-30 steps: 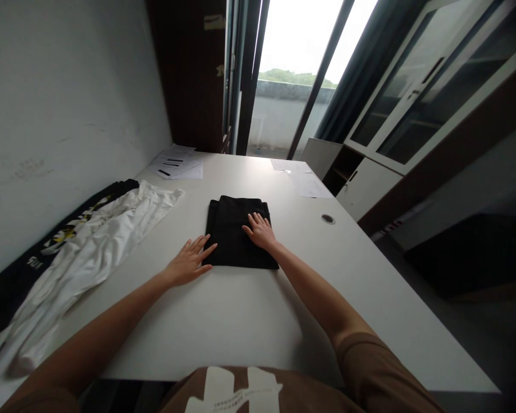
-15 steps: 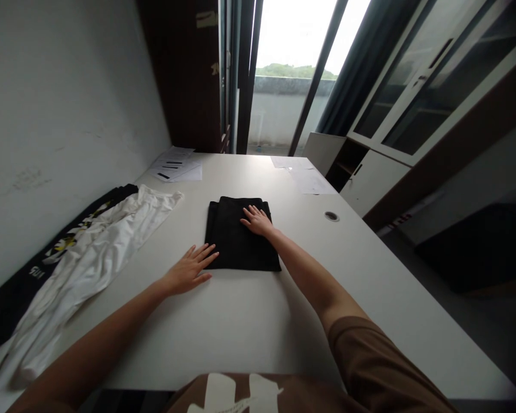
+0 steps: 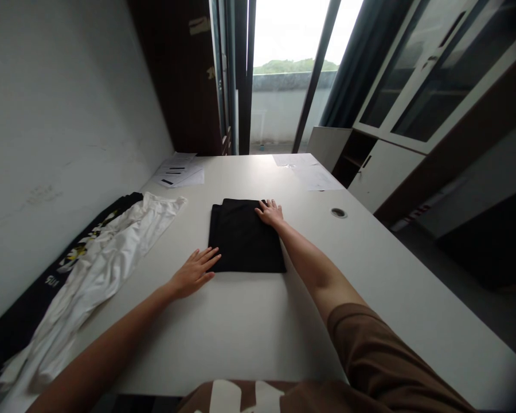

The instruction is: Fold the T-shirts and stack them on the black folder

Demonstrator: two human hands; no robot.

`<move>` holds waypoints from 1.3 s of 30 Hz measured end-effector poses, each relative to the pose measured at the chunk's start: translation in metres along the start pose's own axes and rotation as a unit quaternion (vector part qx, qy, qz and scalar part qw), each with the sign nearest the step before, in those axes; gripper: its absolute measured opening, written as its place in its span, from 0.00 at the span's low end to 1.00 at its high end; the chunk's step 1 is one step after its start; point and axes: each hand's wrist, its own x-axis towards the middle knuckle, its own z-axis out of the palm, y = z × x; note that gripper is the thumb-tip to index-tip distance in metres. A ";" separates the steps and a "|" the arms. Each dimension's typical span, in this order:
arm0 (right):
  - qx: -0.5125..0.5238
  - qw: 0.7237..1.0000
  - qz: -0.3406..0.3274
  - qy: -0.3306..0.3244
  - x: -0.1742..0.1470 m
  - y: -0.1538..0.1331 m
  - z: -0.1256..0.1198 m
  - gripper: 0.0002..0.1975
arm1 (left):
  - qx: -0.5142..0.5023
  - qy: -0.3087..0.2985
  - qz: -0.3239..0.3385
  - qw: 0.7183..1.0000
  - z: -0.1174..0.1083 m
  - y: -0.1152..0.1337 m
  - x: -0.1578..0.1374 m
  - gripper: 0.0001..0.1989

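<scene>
A black folded cloth (image 3: pixel 247 241), which looks like a garment, lies flat in a rough square on the white table (image 3: pixel 241 327). Its layers are slightly offset along the left and top edges. My left hand (image 3: pixel 193 272) rests at its lower left corner, fingers spread, fingertips on the fabric. At the upper right corner lies my right hand (image 3: pixel 270 212), palm down with the fingers apart. Neither hand grips anything. What kind of garment it is cannot be made out.
Along the left wall lie a white garment (image 3: pixel 120 252) and a black printed one (image 3: pixel 38 292), partly overlapped. Papers (image 3: pixel 180 171) sit at the far left, more sheets (image 3: pixel 309 172) at the far right. A round cable hole (image 3: pixel 339 213) is right of the cloth. Cabinets (image 3: pixel 387 172) stand beyond the right edge.
My right hand has slid right and slightly away, from the cloth's upper middle to its upper right corner. My left hand stays at the lower left corner. The camera view has shifted slightly.
</scene>
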 end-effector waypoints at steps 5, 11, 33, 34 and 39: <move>-0.004 0.997 0.016 0.070 -0.019 0.011 -0.005 0.34 | -0.011 0.087 -0.017 0.996 -0.002 0.006 0.036 0.24; 0.004 0.997 -0.061 0.051 -0.077 -0.010 0.007 0.32 | 0.010 0.048 -0.011 0.999 0.005 0.016 0.155 0.28; 0.111 0.994 0.000 -0.004 -0.155 -0.023 -0.031 0.27 | 0.089 0.067 -0.326 0.939 -0.037 -0.139 0.111 0.31; 0.144 0.990 -0.003 0.002 -0.153 -0.022 -0.031 0.26 | 0.101 0.079 -0.326 0.936 -0.040 -0.144 0.098 0.29; 0.216 0.976 -0.022 0.012 -0.145 -0.012 -0.026 0.27 | 0.155 0.164 -0.331 0.916 -0.043 -0.144 0.044 0.25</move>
